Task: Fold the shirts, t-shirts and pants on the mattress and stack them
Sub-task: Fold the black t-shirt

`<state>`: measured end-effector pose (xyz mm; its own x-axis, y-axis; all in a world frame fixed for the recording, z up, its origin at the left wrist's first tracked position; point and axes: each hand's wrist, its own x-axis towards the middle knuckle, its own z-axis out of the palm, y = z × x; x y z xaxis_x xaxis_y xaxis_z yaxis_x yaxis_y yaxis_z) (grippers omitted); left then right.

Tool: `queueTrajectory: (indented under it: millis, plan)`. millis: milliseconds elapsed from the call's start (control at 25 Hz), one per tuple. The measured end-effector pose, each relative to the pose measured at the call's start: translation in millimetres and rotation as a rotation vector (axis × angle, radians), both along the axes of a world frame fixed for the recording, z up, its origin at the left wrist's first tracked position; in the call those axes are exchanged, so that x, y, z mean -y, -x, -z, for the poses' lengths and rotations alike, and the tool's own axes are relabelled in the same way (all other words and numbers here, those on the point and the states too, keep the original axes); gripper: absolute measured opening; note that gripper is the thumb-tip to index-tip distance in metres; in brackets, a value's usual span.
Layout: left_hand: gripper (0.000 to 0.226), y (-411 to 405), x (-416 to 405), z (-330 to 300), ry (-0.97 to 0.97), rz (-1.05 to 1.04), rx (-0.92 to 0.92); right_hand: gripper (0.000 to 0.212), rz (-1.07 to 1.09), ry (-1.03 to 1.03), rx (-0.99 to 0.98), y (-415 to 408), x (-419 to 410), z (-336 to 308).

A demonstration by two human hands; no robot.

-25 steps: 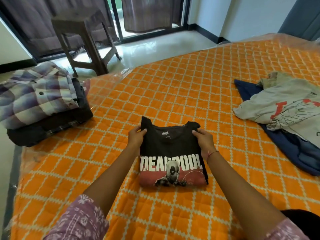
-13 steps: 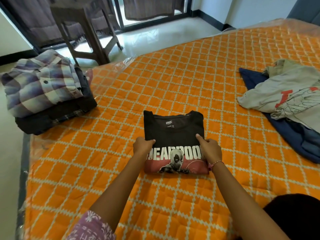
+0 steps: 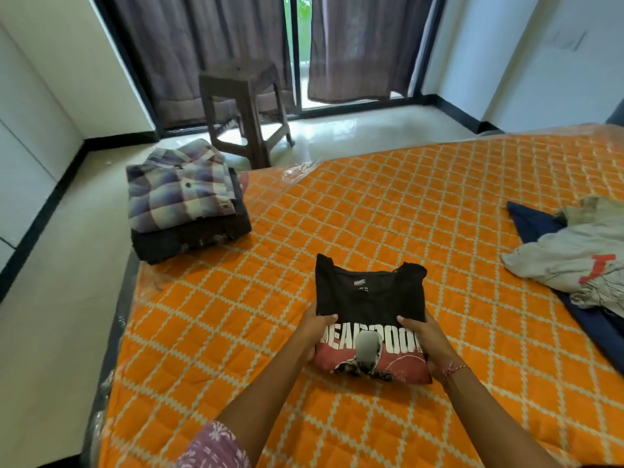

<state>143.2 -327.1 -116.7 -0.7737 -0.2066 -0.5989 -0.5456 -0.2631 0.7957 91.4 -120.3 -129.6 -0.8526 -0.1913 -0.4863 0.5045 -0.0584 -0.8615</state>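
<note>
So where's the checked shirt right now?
The folded plaid shirt tops the stack of dark clothes at the orange mattress's far left corner, by the brown stool.

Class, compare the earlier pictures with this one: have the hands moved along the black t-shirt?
Yes. Both the left hand and right hand slid from the collar end of the black t-shirt toward the person, now gripping its sides at the print.

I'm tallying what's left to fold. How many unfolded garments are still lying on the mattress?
2 visible: a grey printed t-shirt at the mattress's right edge, and a navy garment beneath it. The frame cuts that pile off, so more may be hidden.
</note>
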Motion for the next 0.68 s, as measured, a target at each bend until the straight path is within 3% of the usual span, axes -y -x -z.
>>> queueTrajectory:
  millis: [280, 440, 520, 680]
  plan:
    - [0.047, -69.3, 121.5, -22.3, 0.085, -0.329, -0.115, 0.059, -0.285, 0.127, -0.053, -15.4, 141.5, -21.0]
    - [0.045, -118.8, 200.7, -22.7, 0.128, -0.511, -0.115, 0.051, -0.444, 0.142, -0.011, -33.7, 243.4, -14.1]
    - [0.049, -128.4, 231.5, -13.9, 0.133, -0.563, -0.088, 0.048, -0.481, 0.066, -0.018, -35.7, 281.5, -5.9]
    - [0.040, -121.4, 273.5, 7.7, 0.211, -0.563, 0.104, 0.033, -0.438, -0.360, -0.148, -32.1, 322.9, 10.0]
